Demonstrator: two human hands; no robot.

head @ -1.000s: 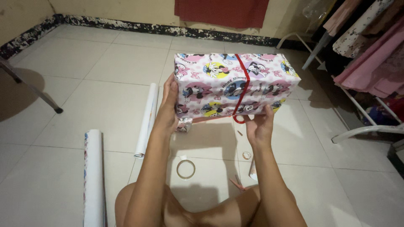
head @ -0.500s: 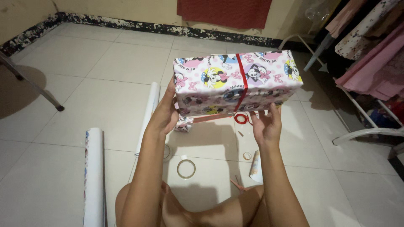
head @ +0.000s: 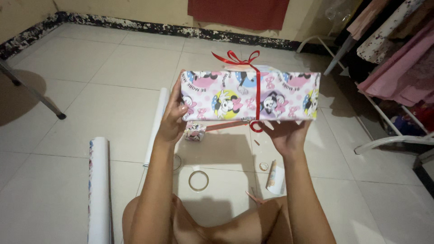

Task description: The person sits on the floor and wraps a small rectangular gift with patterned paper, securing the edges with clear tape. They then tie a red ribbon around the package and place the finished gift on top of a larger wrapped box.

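I hold a gift box (head: pixel 235 96) wrapped in pink cartoon-print paper up in the air over the tiled floor. A red ribbon (head: pixel 258 92) runs around its middle and ends in a bow (head: pixel 235 57) on the far upper edge. My left hand (head: pixel 172 116) grips the box's left end, thumb on the near face. My right hand (head: pixel 285 133) supports it from underneath, palm up, near the ribbon's lower loop.
On the floor lie a white paper roll (head: pixel 157 126), a printed wrapping roll (head: pixel 99 190), a small wrapped scrap (head: pixel 195 131), a tape ring (head: pixel 198 180), a small tape roll (head: pixel 264 166) and a paper offcut (head: pixel 275 177). A clothes rack (head: pixel 389 68) stands at right, a metal leg (head: pixel 31 92) at left.
The box has been tipped toward me, so one long face points at me and the red bow has come into sight on top. My right hand slid under the box.
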